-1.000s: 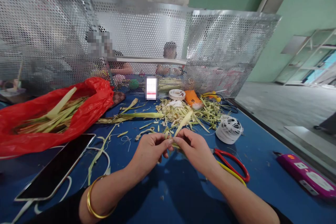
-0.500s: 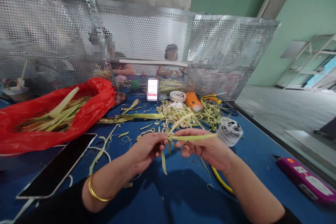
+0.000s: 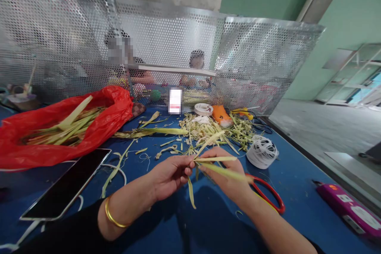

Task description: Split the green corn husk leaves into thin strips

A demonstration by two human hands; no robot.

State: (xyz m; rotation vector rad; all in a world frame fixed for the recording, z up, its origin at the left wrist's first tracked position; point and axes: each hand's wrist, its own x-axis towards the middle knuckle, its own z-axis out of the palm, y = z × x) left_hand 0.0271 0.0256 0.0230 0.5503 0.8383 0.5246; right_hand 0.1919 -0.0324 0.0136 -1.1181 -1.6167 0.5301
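My left hand, with a gold bangle above its wrist, pinches a small knot of pale green dried leaf strips between thumb and fingers. Strips fan out from that pinch: one points up and away, two lie across my right hand, and one hangs down below. My right hand is close beside the knot, its fingers bent in at the base of the strips. The strips partly hide its fingertips. Under my right forearm lies a pair of scissors with red handles, their blades hidden.
A red plastic bag of long leaves stands left, beside a dark tablet with a white cable. Leaf scraps, a tape roll, an orange packet and a white strapping coil lie ahead. A purple power strip is right.
My right hand has turned and closed in toward the knot, its fingers now less spread. The strips fan wider, and the red scissor handles have come into view.
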